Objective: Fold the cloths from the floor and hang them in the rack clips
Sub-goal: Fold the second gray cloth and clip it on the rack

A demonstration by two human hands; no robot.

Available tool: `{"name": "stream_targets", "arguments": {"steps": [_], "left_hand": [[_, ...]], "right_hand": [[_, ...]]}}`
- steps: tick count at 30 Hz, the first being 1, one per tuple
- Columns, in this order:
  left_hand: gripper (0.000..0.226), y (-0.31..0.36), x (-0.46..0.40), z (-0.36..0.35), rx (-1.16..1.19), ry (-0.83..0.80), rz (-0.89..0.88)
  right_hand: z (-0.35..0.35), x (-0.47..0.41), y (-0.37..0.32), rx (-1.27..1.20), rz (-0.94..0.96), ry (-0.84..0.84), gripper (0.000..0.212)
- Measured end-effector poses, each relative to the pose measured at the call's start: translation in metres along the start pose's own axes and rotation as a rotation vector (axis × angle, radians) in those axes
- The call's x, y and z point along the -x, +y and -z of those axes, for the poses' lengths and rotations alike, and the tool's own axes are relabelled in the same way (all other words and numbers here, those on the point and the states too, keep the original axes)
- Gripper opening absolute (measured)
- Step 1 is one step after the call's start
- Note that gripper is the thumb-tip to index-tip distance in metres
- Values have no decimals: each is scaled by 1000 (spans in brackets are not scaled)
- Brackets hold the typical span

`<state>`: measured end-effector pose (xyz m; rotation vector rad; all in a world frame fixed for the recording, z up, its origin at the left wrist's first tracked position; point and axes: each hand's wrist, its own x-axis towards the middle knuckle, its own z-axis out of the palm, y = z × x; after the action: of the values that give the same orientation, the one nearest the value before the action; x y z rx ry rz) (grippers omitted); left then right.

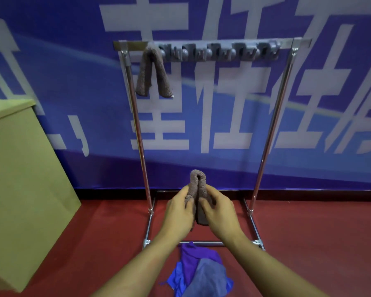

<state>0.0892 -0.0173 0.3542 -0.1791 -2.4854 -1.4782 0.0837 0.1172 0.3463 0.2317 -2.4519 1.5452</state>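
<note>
Box (24,189): tan, well left of the rack, standing on the red floor (308,243).
Hung cloth (153,73): brown, draped over the leftmost spot of the clip bar (219,51), both ends hanging down side by side.
Rack (268,129): chrome frame against the blue banner; the clips to the right of the hung cloth look free.
Left hand (179,211): low in front of the rack, fingers curled round the left side of the folded cloth, pinching it.
Folded cloth (198,194): brown, held between both hands at the rack's middle, above its base bars. Long axis runs upright; the rounded fold points up, the loose ends point down behind the palms.
Right hand (217,211): fingers curled on the cloth's right side, pressing it toward the left hand.
Floor pile (201,273): purple, blue and grey cloths, just in front of the rack's front base bar.
Doing it well: likely best to keep both layers squeezed flat and even, lift with the fold leading, and push the fold into the free clip next to the hung cloth.
</note>
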Motion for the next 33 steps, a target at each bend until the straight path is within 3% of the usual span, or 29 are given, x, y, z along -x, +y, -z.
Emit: {"name": "stream_targets", "arguments": {"steps": [8,18,25,33], "left_hand": [[27,99,-72,63,33,308,-48],[29,182,-199,107,28,517,-182],[35,181,-276,125,62,661,-210],[37,152,-315,120,-73,640,-168]], "right_hand": [[43,-89,-93,90,123,262,30],[57,-220,-182,33,245,367,21],[47,-284,-211,48,266,384,28],[35,-319,-196,173,183,373,39]]}}
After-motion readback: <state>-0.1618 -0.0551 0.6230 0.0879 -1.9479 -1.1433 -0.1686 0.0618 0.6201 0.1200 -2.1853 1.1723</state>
